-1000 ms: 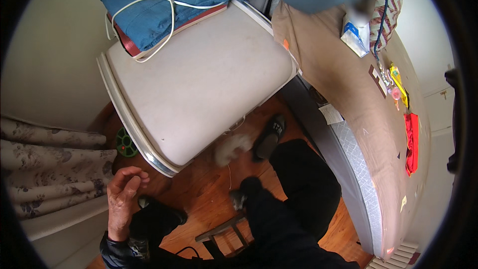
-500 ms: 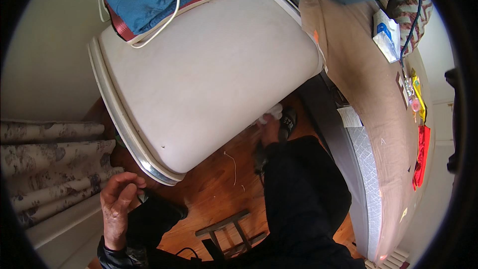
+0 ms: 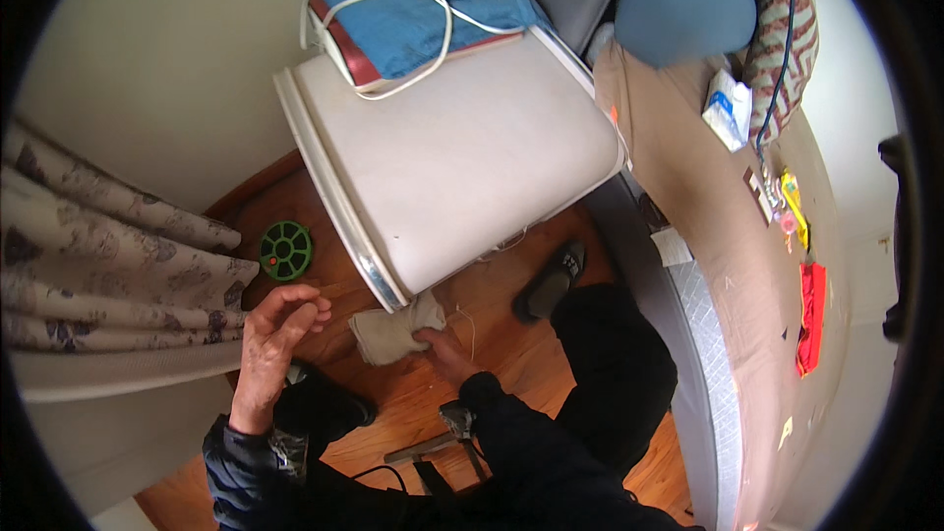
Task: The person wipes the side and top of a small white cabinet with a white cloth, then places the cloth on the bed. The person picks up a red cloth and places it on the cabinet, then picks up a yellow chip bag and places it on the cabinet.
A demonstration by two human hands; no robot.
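Observation:
My right hand (image 3: 447,354) grips a folded off-white cloth (image 3: 398,329) low over the wooden floor. The cloth lies by the near corner of a large white cabinet-like piece (image 3: 462,152) with silver trim, whose edge hides some of what is behind. My left hand (image 3: 270,349) is raised beside the curtain, its fingers loosely curled and apart, with nothing in it. A thin pale string (image 3: 472,332) trails on the floor just right of the cloth.
A green spoked wheel-shaped object (image 3: 285,251) lies near the patterned curtain (image 3: 118,256). A blue cloth with a white cord (image 3: 423,10) rests on the white piece. The bed (image 3: 688,157) runs along the right. A low wooden frame (image 3: 433,449) stands between my legs.
My right hand has come out from beside the white piece's lower edge, moving left and nearer with the cloth. The view has shifted, bringing the green wheel-shaped object into sight. My left hand remains raised.

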